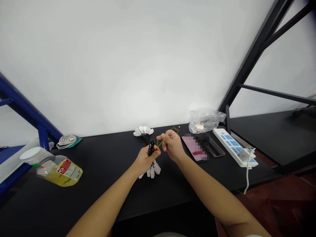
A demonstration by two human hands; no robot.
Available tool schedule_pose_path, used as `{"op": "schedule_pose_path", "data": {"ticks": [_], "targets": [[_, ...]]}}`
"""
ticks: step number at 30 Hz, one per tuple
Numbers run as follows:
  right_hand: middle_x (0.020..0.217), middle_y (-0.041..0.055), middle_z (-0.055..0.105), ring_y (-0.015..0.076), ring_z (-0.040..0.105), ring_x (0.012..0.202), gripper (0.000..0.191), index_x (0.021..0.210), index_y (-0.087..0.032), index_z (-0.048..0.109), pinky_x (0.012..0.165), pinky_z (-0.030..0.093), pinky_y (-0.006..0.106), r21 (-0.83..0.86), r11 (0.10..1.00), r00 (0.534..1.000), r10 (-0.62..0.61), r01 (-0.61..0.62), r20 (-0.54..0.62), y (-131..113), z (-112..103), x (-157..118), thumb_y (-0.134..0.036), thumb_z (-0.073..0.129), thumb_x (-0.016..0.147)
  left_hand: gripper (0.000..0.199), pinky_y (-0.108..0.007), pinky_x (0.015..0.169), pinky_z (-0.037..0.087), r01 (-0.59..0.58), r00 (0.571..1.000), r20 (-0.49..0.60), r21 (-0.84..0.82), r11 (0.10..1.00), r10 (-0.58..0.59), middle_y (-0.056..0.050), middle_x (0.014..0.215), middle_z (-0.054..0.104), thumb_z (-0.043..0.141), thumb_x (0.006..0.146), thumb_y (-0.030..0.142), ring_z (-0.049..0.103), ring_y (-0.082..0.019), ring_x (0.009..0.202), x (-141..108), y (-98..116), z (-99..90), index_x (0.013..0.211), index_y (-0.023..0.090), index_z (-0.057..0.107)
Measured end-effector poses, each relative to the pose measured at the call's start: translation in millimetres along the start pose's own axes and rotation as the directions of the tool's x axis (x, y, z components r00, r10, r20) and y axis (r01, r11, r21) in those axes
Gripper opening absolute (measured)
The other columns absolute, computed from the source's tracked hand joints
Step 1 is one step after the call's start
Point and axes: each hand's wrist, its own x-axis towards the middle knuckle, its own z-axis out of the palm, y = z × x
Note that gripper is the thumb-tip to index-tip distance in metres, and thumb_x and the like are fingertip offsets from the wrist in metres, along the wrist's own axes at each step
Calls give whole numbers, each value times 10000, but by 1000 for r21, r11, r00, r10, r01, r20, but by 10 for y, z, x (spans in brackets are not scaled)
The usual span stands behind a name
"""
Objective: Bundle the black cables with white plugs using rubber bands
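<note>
Here's my left hand (pixel 145 160) clenched round a bundle of thin black sticks with white paper tags (pixel 151 148), held above the black surface (pixel 103 174), while my right hand (pixel 172 144) pinches a thin yellow cord (pixel 161 143) running across to the bundle.

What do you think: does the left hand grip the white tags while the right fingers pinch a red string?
No: the head view shows the right fingers pinching a yellow string, not red; the left hand does grip the white tags.

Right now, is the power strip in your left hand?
No, the power strip lies on the table; the left hand holds a tag bundle.
</note>
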Motion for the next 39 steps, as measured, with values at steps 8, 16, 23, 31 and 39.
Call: {"op": "schedule_pose_path", "data": {"ticks": [8, 16, 23, 31, 39], "targets": [[1192, 110, 720, 106, 555, 570, 646, 1023, -244, 629, 533, 483, 277, -50, 975, 929, -191, 217, 318, -31, 49, -173, -510, 945, 527, 293, -265, 589, 425, -89, 995, -23, 151, 985, 93, -48, 689, 633, 644, 874, 439, 544, -160, 634, -1, 90, 31, 756, 172, 620], [1060, 70, 729, 189, 682, 843, 668, 1131, -224, 664, 710, 546, 288, -305, 841, 830, -262, 446, 492, -111, -4, -211, -430, 948, 563, 98, -328, 749, 545, -117, 991, 81, 193, 974, 103, -77, 856, 731, 616, 797, 172, 674, -204, 794, 17, 181, 53, 864, 177, 687], [964, 35, 726, 115, 589, 624, 819, 1274, -234, 574, 548, 464, 227, -364, 847, 862, -193, 388, 469, -45, -50, -157, -413, 945, 566, 145, -342, 811, 558, -123, 992, 32, 84, 989, 121, -82, 884, 724, 668, 777, 151, 672, -220, 868, 51, 210, 45, 900, 198, 727], [1028, 46, 726, 93, 523, 580, 816, 1321, -231, 573, 563, 425, 227, -577, 643, 838, -202, 503, 506, -50, -127, -110, -480, 903, 617, 67, -311, 666, 524, -73, 997, -15, 77, 994, 74, -75, 761, 676, 706, 802, 238, 636, -203, 723, 56, 106, 10, 803, 171, 704], [921, 32, 705, 112, 577, 598, 633, 1276, -190, 590, 621, 420, 229, -643, 462, 768, -152, 612, 622, -109, -192, -53, -566, 754, 794, 357, -307, 656, 512, -148, 985, -75, 86, 985, 154, -88, 827, 695, 708, 806, 467, 646, -208, 725, 19, -48, -28, 982, 157, 702]]}}
